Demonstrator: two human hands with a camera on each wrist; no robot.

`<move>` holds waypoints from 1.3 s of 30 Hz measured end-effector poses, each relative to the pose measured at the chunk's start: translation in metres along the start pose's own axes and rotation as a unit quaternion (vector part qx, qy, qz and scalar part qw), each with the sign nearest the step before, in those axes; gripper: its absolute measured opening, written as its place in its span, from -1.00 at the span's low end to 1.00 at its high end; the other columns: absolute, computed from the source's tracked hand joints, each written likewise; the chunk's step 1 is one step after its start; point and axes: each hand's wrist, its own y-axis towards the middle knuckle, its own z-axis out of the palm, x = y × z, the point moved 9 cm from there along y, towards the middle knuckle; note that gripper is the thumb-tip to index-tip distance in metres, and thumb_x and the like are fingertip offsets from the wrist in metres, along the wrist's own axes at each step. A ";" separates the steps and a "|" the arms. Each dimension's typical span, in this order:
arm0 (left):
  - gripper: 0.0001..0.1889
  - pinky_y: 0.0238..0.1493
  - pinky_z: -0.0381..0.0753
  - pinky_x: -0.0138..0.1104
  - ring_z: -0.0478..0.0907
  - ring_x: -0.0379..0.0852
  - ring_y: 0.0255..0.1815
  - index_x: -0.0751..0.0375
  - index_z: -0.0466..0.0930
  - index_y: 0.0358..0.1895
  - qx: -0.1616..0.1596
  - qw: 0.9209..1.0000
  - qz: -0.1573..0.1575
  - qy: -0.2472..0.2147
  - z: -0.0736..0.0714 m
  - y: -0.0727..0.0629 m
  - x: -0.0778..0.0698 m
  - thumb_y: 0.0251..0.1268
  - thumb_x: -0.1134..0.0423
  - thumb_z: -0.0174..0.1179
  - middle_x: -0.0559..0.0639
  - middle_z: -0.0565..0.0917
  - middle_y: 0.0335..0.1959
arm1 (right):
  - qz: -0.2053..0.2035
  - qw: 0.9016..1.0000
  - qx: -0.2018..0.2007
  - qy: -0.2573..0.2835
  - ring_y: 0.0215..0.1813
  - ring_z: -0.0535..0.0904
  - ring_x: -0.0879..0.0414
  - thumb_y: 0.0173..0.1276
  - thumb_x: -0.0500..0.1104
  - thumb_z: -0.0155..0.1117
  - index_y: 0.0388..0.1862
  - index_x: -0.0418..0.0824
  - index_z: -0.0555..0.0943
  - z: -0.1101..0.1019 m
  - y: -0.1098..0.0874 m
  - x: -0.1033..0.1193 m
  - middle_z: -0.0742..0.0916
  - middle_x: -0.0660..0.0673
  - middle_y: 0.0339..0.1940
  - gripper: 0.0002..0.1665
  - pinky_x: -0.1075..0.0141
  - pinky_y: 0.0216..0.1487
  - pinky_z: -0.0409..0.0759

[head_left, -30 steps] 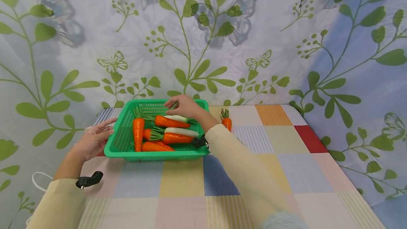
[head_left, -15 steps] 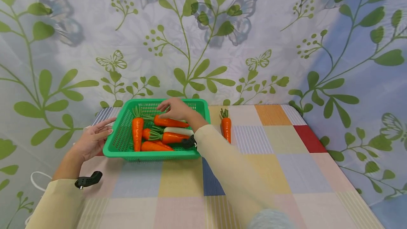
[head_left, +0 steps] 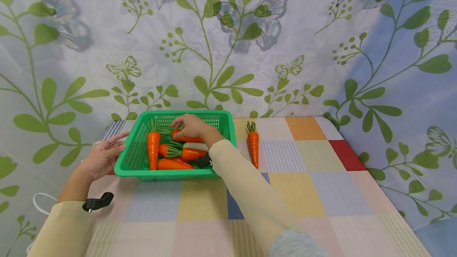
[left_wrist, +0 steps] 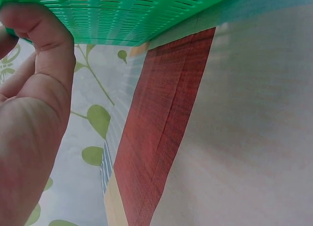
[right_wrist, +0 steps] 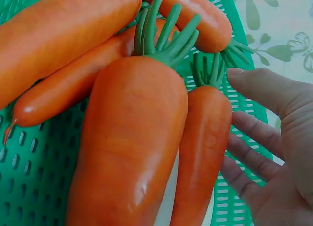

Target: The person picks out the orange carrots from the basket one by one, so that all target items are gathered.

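My left hand (head_left: 101, 158) touches the left rim of a green plastic basket (head_left: 168, 174), fingers fairly straight; the left wrist view shows its thumb (left_wrist: 54, 47) against the rim. Inside the basket lie several orange carrots (head_left: 153, 150) with green stem tops, plus a long white vegetable (head_left: 194, 145). My right hand (head_left: 192, 125) reaches into the basket over the rearmost carrot (head_left: 178, 134). In the right wrist view, its fingers (right_wrist: 244, 179) are spread along one side of that carrot (right_wrist: 204, 138), thumb apart near the stem. A larger carrot (right_wrist: 132, 133) lies beside it.
A single carrot (head_left: 253, 146) lies on the patchwork tablecloth (head_left: 285, 193) right of the basket. Behind the table hangs a leaf-and-butterfly curtain (head_left: 228, 50). A white cable (head_left: 41, 205) is at the left edge. Each wrist wears a black camera (head_left: 98, 201).
My right hand has moved left and lower over the rearmost carrot, its forearm shifting left and uncovering more of the carrot on the cloth. My left hand keeps its place at the rim.
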 end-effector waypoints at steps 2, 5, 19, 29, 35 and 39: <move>-0.52 -0.03 0.79 -0.25 0.76 -0.13 -0.07 -0.01 0.31 0.47 -0.002 1.000 -0.001 -0.001 -0.001 -0.001 0.001 0.62 0.46 -0.08 -0.02 0.73 -0.03 | 0.006 1.000 0.006 -0.008 0.20 0.62 0.04 0.41 -0.05 0.42 0.32 0.02 0.63 0.001 0.001 0.002 0.67 -0.04 0.26 -0.50 0.20 0.18 0.65; -0.52 -0.03 0.79 -0.26 0.76 -0.13 -0.07 -0.01 0.33 0.47 -0.004 1.000 -0.001 -0.001 -0.001 -0.002 0.001 0.62 0.46 -0.08 -0.02 0.73 -0.04 | 0.016 1.000 0.010 -0.016 0.22 0.60 0.01 0.41 -0.07 0.42 0.32 0.02 0.62 0.003 0.001 0.004 0.65 -0.05 0.28 -0.50 0.17 0.20 0.64; -0.51 -0.04 0.79 -0.26 0.77 -0.13 -0.08 0.01 0.29 0.49 -0.005 1.000 0.002 0.001 0.000 -0.003 0.000 0.61 0.46 -0.07 -0.02 0.73 -0.04 | 0.055 0.998 0.022 -0.011 0.42 0.47 -0.02 0.37 -0.15 0.46 0.28 0.05 0.64 0.010 0.005 -0.005 0.62 -0.05 0.36 -0.49 0.14 0.34 0.58; -0.49 -0.04 0.79 -0.25 0.76 -0.14 -0.08 0.04 0.24 0.51 -0.007 1.000 -0.002 0.000 0.001 -0.002 0.002 0.61 0.46 -0.06 -0.02 0.71 -0.05 | 0.068 0.997 0.040 -0.007 0.48 0.43 -0.04 0.41 -0.29 0.36 0.36 0.06 0.59 0.012 0.003 -0.006 0.55 -0.08 0.46 -0.43 0.19 0.25 0.63; -0.48 -0.03 0.79 -0.25 0.76 -0.14 -0.07 0.04 0.23 0.52 -0.009 1.000 -0.005 0.001 0.002 -0.002 0.002 0.61 0.45 -0.04 -0.03 0.71 -0.04 | 0.074 0.996 0.033 -0.021 0.45 0.45 -0.03 0.41 -0.26 0.38 0.34 0.09 0.60 0.011 0.003 -0.006 0.56 -0.10 0.44 -0.44 0.20 0.21 0.64; -0.48 -0.03 0.78 -0.24 0.77 -0.13 -0.07 0.04 0.23 0.52 -0.004 1.000 -0.001 -0.005 0.002 -0.002 0.001 0.61 0.46 -0.06 -0.02 0.72 -0.04 | 0.066 0.997 0.034 -0.038 0.45 0.45 -0.02 0.42 -0.25 0.36 0.34 0.10 0.60 0.012 0.003 -0.005 0.56 -0.11 0.44 -0.45 0.21 0.18 0.64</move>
